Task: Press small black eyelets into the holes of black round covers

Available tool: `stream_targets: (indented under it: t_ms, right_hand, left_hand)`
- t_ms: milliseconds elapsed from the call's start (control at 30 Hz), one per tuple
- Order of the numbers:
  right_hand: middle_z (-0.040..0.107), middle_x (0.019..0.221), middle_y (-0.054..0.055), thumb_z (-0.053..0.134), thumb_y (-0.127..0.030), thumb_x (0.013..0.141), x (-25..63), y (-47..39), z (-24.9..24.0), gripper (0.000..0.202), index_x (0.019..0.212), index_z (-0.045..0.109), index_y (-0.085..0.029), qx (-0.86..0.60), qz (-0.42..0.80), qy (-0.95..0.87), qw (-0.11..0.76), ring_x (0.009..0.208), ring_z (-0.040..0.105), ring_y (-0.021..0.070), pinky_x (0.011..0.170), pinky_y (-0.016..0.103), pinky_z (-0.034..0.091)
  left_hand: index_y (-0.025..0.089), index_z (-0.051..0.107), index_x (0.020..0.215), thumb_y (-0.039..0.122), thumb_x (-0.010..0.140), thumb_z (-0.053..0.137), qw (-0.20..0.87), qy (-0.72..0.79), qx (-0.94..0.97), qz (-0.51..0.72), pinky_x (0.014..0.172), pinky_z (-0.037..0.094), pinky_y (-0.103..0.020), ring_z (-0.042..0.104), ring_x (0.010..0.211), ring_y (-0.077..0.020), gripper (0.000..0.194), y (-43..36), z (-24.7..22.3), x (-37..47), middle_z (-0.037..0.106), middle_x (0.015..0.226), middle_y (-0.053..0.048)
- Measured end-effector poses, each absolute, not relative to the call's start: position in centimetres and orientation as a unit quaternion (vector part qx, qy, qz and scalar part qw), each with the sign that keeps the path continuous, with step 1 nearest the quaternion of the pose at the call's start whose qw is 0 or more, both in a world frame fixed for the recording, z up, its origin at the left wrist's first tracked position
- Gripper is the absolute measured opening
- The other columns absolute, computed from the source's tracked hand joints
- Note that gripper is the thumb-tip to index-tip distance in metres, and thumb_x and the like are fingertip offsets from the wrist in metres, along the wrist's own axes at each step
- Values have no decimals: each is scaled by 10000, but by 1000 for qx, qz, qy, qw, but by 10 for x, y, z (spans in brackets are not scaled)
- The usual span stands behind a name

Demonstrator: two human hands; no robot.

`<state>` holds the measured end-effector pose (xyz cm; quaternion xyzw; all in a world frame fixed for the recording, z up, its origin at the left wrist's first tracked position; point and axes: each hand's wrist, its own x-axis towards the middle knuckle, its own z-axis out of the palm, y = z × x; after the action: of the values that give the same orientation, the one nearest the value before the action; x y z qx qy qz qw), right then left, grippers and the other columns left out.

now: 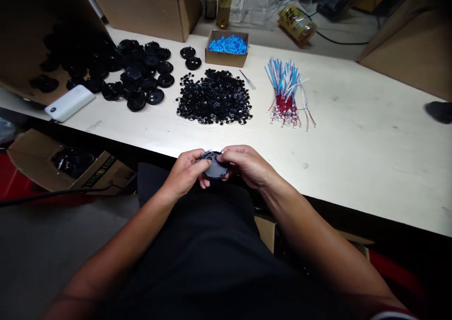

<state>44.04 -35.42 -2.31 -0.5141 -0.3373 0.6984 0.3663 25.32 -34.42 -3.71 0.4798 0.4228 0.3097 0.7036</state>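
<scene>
At the near edge of the pale workbench (353, 122): round black plastic housing (216, 171) was held over the person's lap, between both hands, one broad face turned up.
Left hand (187, 167): gripped the housing by its rim; thumb lay on the face, fingertips curled beneath.
Right hand (247, 164): gripped the opposite rim; thumb bore on the face, other fingers partly hidden.
Housing face: showed small dark round details by the thumbs; too small to tell loose parts from moulding.
Step in hand: judged to be close thumb work on that face, fingers backing it from below.
Next move: seemed to call for a level, well-backed housing and careful, even thumb pressure.
Small-part heap (213, 96): loose black plastic pieces lay straight ahead of the hands.
Blue plastic pieces (229, 44): filled an open cardboard box (226, 59) behind that heap.
Wire bundle (284, 94): blue, white and red leads lay to the right, small white ends toward the person.
Thin tool (248, 80): lay between heap and wires; tip too small to identify.
Housing pile (134, 70): similar black rounds lay to the left, near a white device (69, 103).
</scene>
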Motion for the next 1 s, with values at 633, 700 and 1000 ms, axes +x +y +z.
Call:
stream_targets:
  t_ms: [633,700,1000]
  right_hand:
    - [617,545,6,778,-331,696,432,-338,-23,207,618,670,-173,-560,668,-349,343,468,554,111,452,223,393]
    - [615,547,1,782,-332,697,431,-337,-24,210,621,669,-172,-560,666,-355,342,468,548,103,461,219,393]
    - [643,586,6,791,-362,703,427,-333,-24,242,635,663,-169,-549,678,-346,346,474,540,97,474,221,404]
  left_hand:
    - [150,658,812,398,933,678,700,425,481,314,433,564,-213,678,501,-140,277,-331,-42,249,699,661,-15]
    - [151,653,787,389,927,682,699,428,476,318,421,556,-211,672,493,-140,278,-329,-44,251,694,646,-16]
    - [147,669,835,457,919,705,708,433,454,324,440,561,-216,680,512,-143,323,-327,-46,246,700,673,-21]
